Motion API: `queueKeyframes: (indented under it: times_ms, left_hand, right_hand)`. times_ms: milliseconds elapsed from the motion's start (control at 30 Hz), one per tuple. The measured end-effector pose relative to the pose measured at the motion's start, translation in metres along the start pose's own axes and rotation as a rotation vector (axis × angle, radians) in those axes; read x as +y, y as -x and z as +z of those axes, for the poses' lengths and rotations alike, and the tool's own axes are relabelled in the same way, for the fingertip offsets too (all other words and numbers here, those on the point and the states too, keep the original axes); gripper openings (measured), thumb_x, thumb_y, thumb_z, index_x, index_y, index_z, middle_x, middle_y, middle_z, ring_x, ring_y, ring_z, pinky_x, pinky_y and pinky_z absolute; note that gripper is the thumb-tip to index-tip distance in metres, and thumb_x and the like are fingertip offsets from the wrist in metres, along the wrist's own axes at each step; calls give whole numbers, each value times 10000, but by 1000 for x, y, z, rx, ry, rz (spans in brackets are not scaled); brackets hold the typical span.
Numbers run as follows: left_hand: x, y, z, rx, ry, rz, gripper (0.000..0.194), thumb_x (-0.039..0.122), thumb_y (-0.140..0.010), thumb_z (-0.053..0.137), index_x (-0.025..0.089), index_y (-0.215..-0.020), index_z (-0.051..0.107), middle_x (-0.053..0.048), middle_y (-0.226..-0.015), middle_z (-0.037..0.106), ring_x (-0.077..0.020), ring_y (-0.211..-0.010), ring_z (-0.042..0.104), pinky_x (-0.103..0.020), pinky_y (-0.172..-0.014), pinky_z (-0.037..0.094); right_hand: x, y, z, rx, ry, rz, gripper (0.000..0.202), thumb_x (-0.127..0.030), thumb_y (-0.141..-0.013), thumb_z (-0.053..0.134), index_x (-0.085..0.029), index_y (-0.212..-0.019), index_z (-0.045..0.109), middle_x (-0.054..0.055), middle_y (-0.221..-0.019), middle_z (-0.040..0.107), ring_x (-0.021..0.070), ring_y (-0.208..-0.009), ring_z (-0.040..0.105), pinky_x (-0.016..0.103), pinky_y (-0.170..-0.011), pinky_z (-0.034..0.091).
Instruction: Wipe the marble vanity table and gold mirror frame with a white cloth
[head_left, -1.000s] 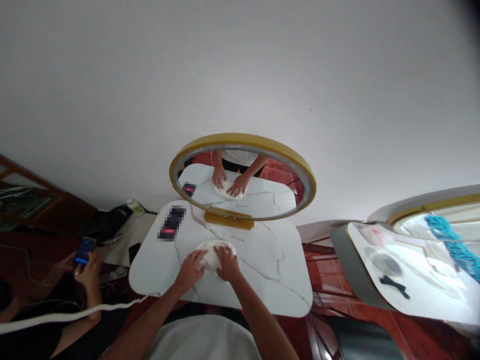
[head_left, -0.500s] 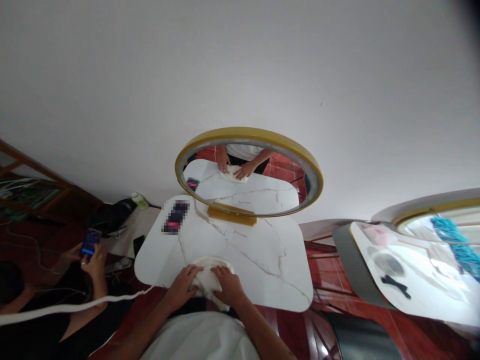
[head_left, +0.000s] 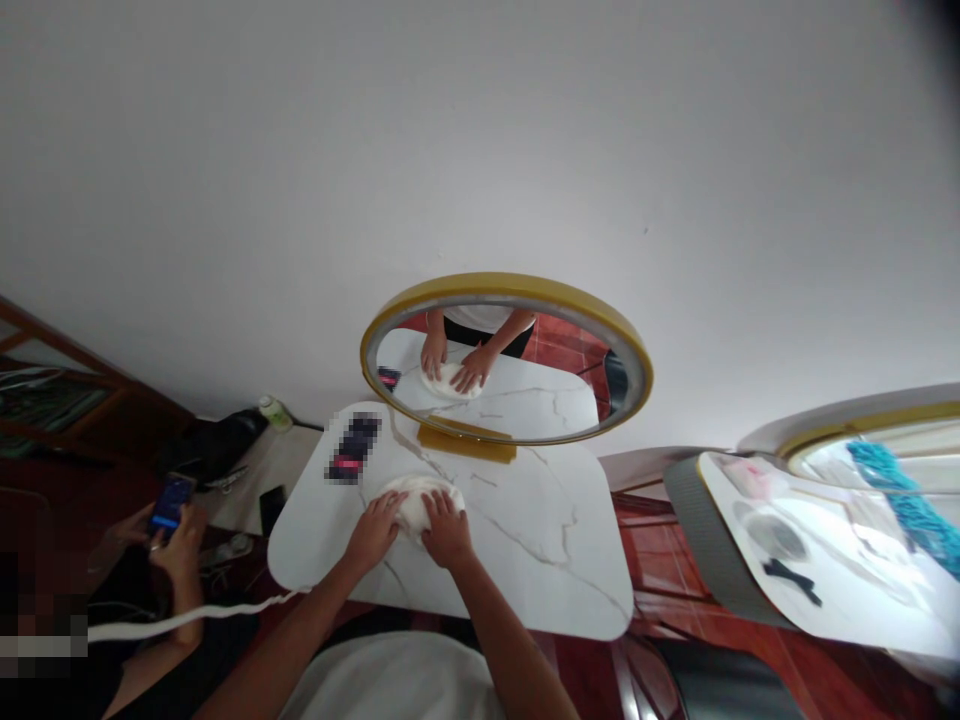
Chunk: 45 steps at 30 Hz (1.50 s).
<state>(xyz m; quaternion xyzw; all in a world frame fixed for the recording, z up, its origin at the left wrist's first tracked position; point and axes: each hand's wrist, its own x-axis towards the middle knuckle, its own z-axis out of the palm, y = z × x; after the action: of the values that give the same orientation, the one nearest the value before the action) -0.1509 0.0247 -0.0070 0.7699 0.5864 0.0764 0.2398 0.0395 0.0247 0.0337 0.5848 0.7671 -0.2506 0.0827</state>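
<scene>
A white, soft, rounded cloth-like bundle (head_left: 412,512) lies on the white marble-patterned table (head_left: 525,580), left of its middle; I cannot make out its exact kind. My left hand (head_left: 376,528) rests on the bundle's left side, fingers stretched out over it. On the right side lies my right hand (head_left: 448,528), palm down with the fingers spread across the top. Both hands and the bundle also show in the oval gold-framed mirror (head_left: 506,365). The bundle's underside is hidden.
A blurred-out phone-like item (head_left: 354,448) lies at the table's left. Left of it, another person holds a phone (head_left: 171,505). A white cord (head_left: 202,612) runs leftward from the table's edge. At right, a second table (head_left: 750,520) carries a black bow-shaped item (head_left: 793,580).
Both my hands have moved forward with the white bundle, from the table's near edge further onto the tabletop. The bundle now looks flatter. My view has shifted slightly.
</scene>
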Motion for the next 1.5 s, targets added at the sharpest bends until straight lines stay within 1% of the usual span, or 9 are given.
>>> queueKeyframes:
  times_ms: [267,467,600,833,967,1067,1167,1333,1500]
  left_hand:
    - [-8,-40,-21,-17,-42,-40,627,120,-768,420,254,-1375,343,-41,-1378,416,-206,-1247,371,-360,-1039,297]
    - [-18,-63,-26,-20,-68,-52,612,118,-770,418,231,-1369,365,-48,-1387,413,-211,-1272,340,-358,-1028,316]
    - [-21,-67,-26,-22,-81,-53,618,118,-773,416,252,-1373,352,-33,-1400,402,-210,-1271,342,-365,-1020,328]
    - [-19,-64,-25,-13,-92,-51,615,111,-779,404,254,-1375,353,-34,-1394,406,-217,-1251,359,-361,-1011,338]
    - [-17,-56,-24,-24,-91,-41,626,115,-772,415,250,-1379,345,-42,-1383,413,-220,-1249,361,-361,-1018,327]
    - [-17,-42,-22,-40,-86,-22,651,121,-755,439,263,-1382,336,-34,-1386,408,-212,-1251,361,-352,-1025,317]
    - [-18,-20,-17,-55,-79,9,668,126,-741,452,277,-1381,337,-19,-1385,410,-197,-1264,344,-336,-1042,295]
    - [-23,26,-1,-93,-62,49,689,175,-739,470,309,-1393,301,-1,-1411,376,-198,-1284,315,-341,-1059,264]
    - [-28,58,3,-159,-65,34,679,232,-760,471,321,-1403,271,8,-1425,358,-200,-1293,301,-339,-1050,262]
  right_hand:
    - [-1,-40,-17,1,5,31,703,-371,-807,419,-315,-1439,115,1,-1525,120,227,-1382,88,459,-994,272]
    - [-5,-61,-27,2,9,59,699,-359,-819,416,-309,-1443,106,-8,-1527,105,226,-1382,66,432,-991,271]
    - [-7,-64,-30,9,3,68,697,-341,-822,430,-313,-1443,116,-1,-1524,122,234,-1377,92,416,-980,289]
    - [-6,-61,-28,-4,-1,64,711,-341,-815,434,-319,-1444,105,-21,-1526,106,223,-1381,84,406,-980,303]
    - [-6,-55,-22,-6,4,58,718,-343,-800,426,-311,-1445,112,-16,-1527,102,220,-1384,87,424,-975,320]
    - [-7,-41,-14,0,11,39,718,-349,-796,429,-308,-1444,121,-6,-1525,116,231,-1383,106,436,-967,339]
    - [-9,-21,-3,-7,20,3,733,-345,-790,440,-304,-1445,113,8,-1524,120,251,-1376,140,452,-958,356]
    - [-14,15,20,-48,36,-73,766,-332,-775,481,-305,-1446,112,32,-1521,124,281,-1367,172,473,-935,388]
    - [-19,32,36,-75,41,-125,784,-326,-767,511,-324,-1442,112,46,-1519,132,296,-1359,195,499,-928,394]
